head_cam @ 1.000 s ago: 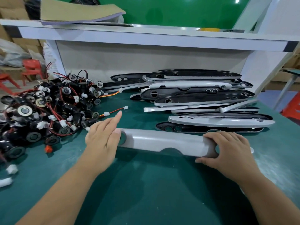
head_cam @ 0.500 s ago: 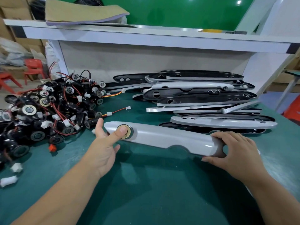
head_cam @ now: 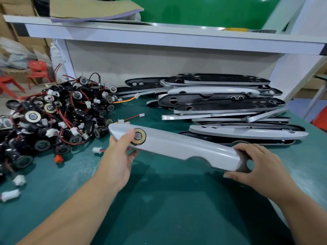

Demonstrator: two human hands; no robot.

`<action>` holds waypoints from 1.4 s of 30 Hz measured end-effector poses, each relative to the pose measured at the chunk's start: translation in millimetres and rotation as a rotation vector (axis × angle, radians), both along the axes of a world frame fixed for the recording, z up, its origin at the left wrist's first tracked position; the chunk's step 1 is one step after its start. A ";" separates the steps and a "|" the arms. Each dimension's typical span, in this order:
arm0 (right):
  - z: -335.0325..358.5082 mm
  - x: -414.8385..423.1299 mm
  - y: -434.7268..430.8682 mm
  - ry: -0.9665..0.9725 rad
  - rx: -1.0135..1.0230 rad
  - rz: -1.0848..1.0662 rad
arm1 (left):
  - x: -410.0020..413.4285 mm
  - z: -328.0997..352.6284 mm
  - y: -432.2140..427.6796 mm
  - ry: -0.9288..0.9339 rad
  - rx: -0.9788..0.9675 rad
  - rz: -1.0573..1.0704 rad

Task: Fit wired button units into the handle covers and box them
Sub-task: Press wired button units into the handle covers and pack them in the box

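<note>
1. While a person's two bare hands hold it at either end, a long, glossy pale-grey plastic handle cover (head_cam: 185, 147) lies slantwise over the middle of the dark green bench mat (head_cam: 168, 200). Its long axis runs from far-left to near-right, and a shadow beneath suggests it is lifted clear of the mat.
2. The left hand (head_cam: 118, 156) grips the far-left end, fingers curled underneath and thumb on top. The thumb tip sits just beside the round brass-ringed metal button (head_cam: 138, 136) seated in the cover's hole.
3. The right hand (head_cam: 256, 168) clasps the near-right end, thumb below and fingers curved over the dark open tip.
4. A white plastic connector on a red wire (head_cam: 97, 150) shows just beside the left hand; whether it belongs to the fitted button cannot be told.
5. To the left, near the left hand, sprawls a tangled heap of black wired button units with red leads (head_cam: 53, 117). Behind the cover, toward the right, a stack of further grey and black handle covers (head_cam: 221, 103) lies under a white shelf (head_cam: 159, 36).
6. With the button apparently in place, this cover looks ready for boxing. No box is in view, so which way it must travel cannot be told. Either hand could carry it, but its length argues for support at both ends, and a trailing wire could snag on the heap.
</note>
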State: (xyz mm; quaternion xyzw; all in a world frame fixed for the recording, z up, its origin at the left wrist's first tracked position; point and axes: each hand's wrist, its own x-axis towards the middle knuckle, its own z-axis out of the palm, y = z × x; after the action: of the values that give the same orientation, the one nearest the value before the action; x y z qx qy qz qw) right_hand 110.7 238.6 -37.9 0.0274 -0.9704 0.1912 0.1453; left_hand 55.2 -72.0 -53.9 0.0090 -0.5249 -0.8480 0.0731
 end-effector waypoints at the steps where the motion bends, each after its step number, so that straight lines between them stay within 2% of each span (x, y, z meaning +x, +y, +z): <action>1: -0.9 0.0 2.1 -0.048 -0.020 0.009 | -0.3 0.4 -1.3 -0.024 0.021 -0.022; 5: -3.8 -0.5 8.6 -0.185 -0.042 0.058 | 0.0 3.1 -4.5 0.023 -0.093 -0.017; 9: 0.6 0.0 -18.6 0.000 -0.035 0.123 | 3.6 5.8 -1.3 0.081 -0.136 -0.008; 13: 12.2 -5.1 -73.6 0.207 -0.041 0.299 | 8.4 7.3 2.5 0.130 -0.176 -0.032; 18: 29.6 -16.4 -135.6 0.247 -0.124 0.426 | 16.2 10.0 3.0 0.166 -0.233 -0.098; 22: 31.5 -24.5 -159.4 0.261 -0.124 0.419 | 19.0 13.8 2.0 0.162 -0.243 -0.125; 30: 23.5 -23.8 -172.7 0.604 -0.124 0.267 | 21.7 12.2 2.5 0.157 -0.244 -0.175; 32: 24.3 -22.1 -173.8 0.594 -0.129 0.259 | 21.7 12.7 2.5 0.193 -0.246 -0.177; 35: 26.1 -17.7 -165.2 0.482 -0.119 0.308 | 23.3 14.9 0.6 0.230 -0.296 -0.174; 38: 28.3 -14.6 -152.9 0.325 -0.085 0.370 | 24.9 16.1 -1.0 0.220 -0.344 -0.153; 42: 35.5 -10.0 -145.4 0.191 -0.126 0.344 | 24.9 17.2 -1.1 0.179 -0.444 -0.201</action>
State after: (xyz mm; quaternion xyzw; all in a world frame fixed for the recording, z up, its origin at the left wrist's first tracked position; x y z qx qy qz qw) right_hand 100.7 93.1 -2.3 0.2018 -0.9193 0.2701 0.2030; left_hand 80.0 -73.1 -36.7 -0.1345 -0.6880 -0.7123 0.0348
